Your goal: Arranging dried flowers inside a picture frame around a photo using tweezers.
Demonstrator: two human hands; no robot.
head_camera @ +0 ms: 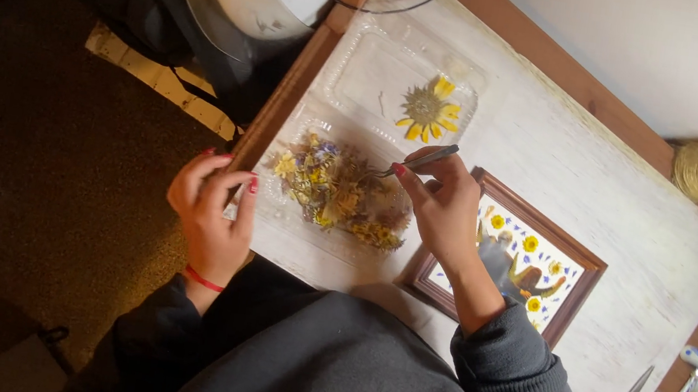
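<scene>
Right hand [443, 205] is pinched on tweezers [422, 160] whose tips are lost among dried flowers [340, 195]; left hand [211, 208] is curled at the whitewashed worktop [636, 227] edge.

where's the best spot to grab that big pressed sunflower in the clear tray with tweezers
Probably at the edge, by a petal tip or the short stem end, not the dark centre. The sunflower lies flat and alone in the far part of the clear tray, so there is nothing to pinch from above. Slide the tweezers in low from the near side, where the right hand holds them.
</scene>
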